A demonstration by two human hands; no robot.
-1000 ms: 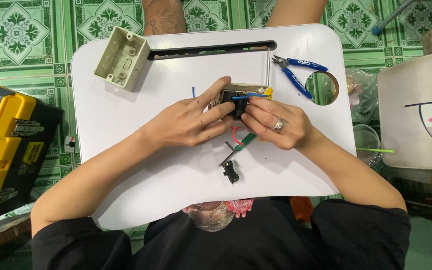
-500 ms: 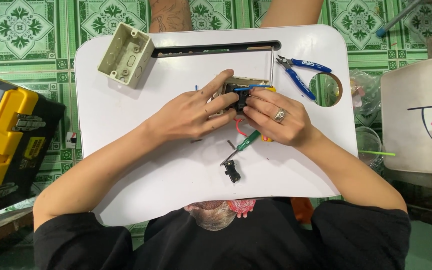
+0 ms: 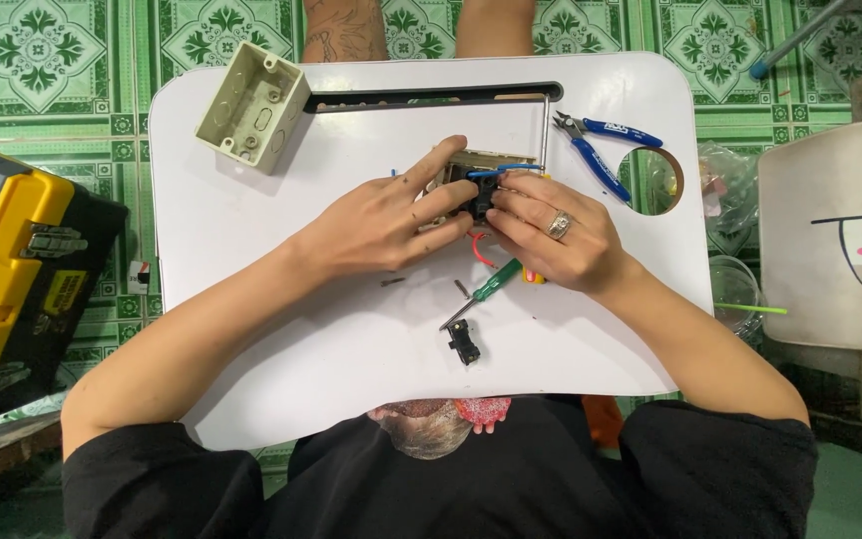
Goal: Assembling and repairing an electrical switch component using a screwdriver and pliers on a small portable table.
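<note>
Fingers of both hands pinch together on the small beige switch plate [image 3: 481,172] at mid-table: left hand [image 3: 376,222] steadying, right hand [image 3: 551,232] pressing its dark module. Nearer lie a loose black part [image 3: 464,345] and green screwdriver [image 3: 483,291]; an elbow nudge might roll them off. Farther right, blue cutters [image 3: 606,152].

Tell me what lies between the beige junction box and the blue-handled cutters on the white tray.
In the head view, between the beige junction box and the blue-handled cutters runs only the tray's long black slot, with bare white tray below it.
</note>
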